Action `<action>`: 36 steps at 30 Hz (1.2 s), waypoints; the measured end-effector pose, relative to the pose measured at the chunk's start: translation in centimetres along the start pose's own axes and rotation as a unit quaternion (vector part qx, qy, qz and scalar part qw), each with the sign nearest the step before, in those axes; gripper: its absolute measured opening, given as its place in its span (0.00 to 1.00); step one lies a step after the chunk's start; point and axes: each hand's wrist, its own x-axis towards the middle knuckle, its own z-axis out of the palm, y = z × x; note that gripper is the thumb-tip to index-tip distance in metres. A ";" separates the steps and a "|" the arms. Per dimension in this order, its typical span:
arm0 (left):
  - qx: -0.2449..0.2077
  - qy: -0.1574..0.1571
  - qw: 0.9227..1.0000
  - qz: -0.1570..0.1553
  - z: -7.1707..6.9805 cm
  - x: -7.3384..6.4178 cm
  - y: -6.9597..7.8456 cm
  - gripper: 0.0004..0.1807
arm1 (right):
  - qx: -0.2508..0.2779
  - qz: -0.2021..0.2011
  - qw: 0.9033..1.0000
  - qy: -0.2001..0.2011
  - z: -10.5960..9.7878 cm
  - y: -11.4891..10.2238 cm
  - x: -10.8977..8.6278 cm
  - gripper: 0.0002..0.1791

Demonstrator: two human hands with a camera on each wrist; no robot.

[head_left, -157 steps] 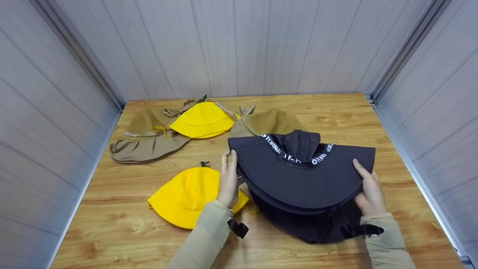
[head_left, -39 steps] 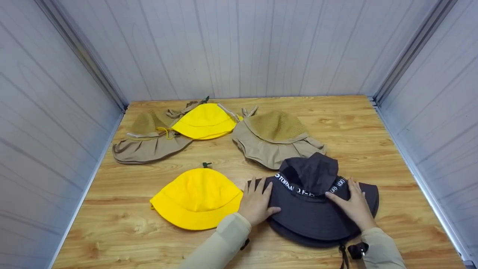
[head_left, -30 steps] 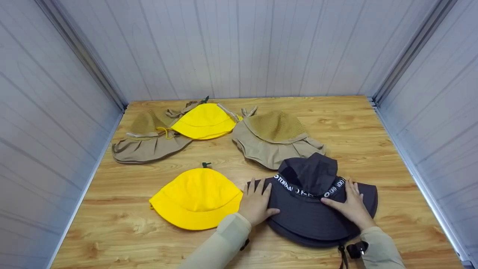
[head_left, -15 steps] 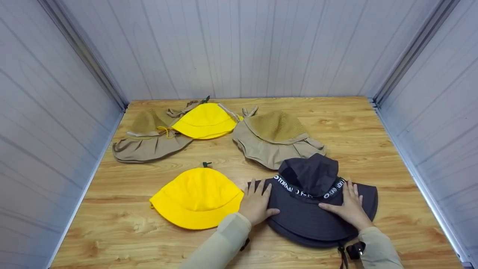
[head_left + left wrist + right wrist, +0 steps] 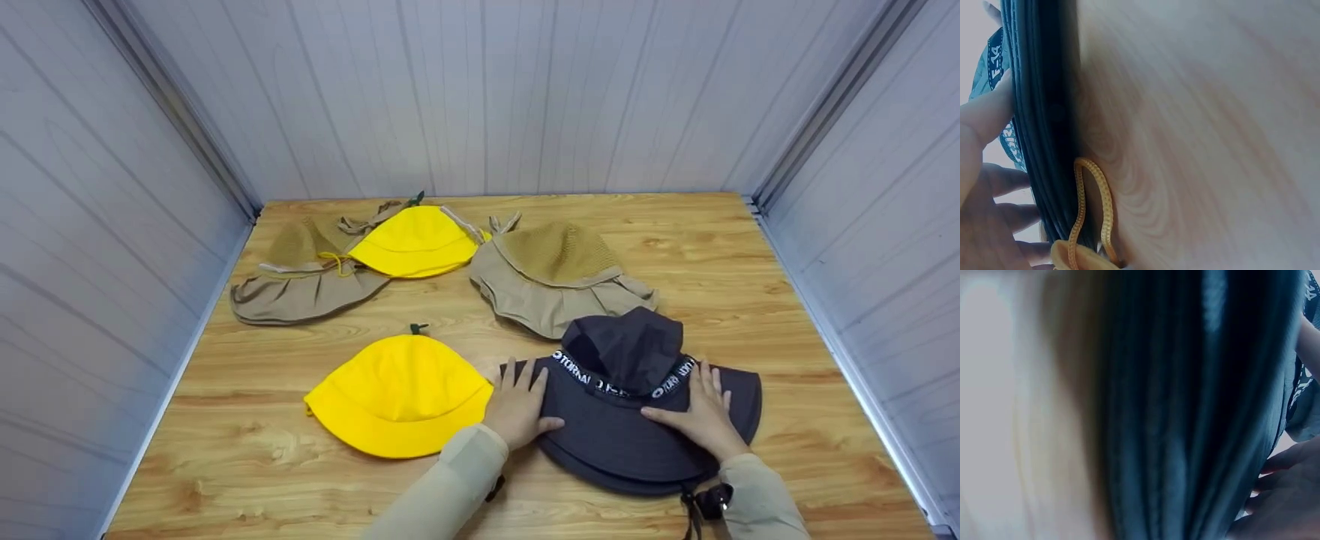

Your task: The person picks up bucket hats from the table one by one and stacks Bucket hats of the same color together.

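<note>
A dark grey sun hat (image 5: 615,442) lies on the table at the front right, its wide brim toward me and its soft crown folded up at the back. White lettering runs along its band. My left hand (image 5: 517,409) rests with spread fingers on the brim's left side. On the right side of the brim lies my right hand (image 5: 706,416), fingers extended and thumb pointing inward. Both wrist views show the brim's layered edge (image 5: 1033,129) close above the wood. Just left of my left hand sits a yellow bucket hat (image 5: 401,397) with a small green stem on top.
Farther back are a second yellow hat (image 5: 416,244), a tan ruffled hat (image 5: 555,262) behind the grey one, and another tan hat (image 5: 307,296) at the left. Pale panel walls (image 5: 495,97) enclose the wooden table (image 5: 247,480). A dark cord (image 5: 690,514) hangs near my right wrist.
The dark grey hat, held up by both hands at first, now lies on the table with my palms on its brim. Over the last second only my right hand shifted slightly.
</note>
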 end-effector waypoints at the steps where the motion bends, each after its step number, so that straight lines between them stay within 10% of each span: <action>1: -0.001 -0.002 1.000 0.001 0.0 0.1 0.0 0.46 | -0.002 0.002 1.000 -0.001 0.0 0.0 0.0 0.73; 13: 0.001 0.005 1.000 0.012 -1.4 1.2 -0.5 0.39 | 0.004 -0.001 1.000 0.006 0.0 0.2 -0.1 0.73; 18: -0.116 0.037 0.992 0.022 -2.4 2.0 -2.2 0.26 | 0.009 -0.003 1.000 0.009 0.1 0.2 0.0 0.73; 23: -0.270 0.008 0.963 0.013 -3.6 2.8 -4.1 0.24 | 0.011 -0.001 1.000 0.008 0.2 0.3 0.0 0.74; 26: -0.347 -0.026 0.937 -0.022 -4.4 3.4 -5.3 0.26 | 0.013 0.000 1.000 0.009 0.2 0.4 0.0 0.74; 30: -0.459 -0.045 0.883 -0.085 -5.5 4.7 -7.4 0.26 | 0.015 -0.003 1.000 0.015 0.3 0.5 -0.1 0.74; 36: -0.646 -0.005 0.735 -0.206 -6.8 6.7 -11.5 0.30 | 0.017 -0.010 1.000 0.021 0.4 0.5 0.0 0.73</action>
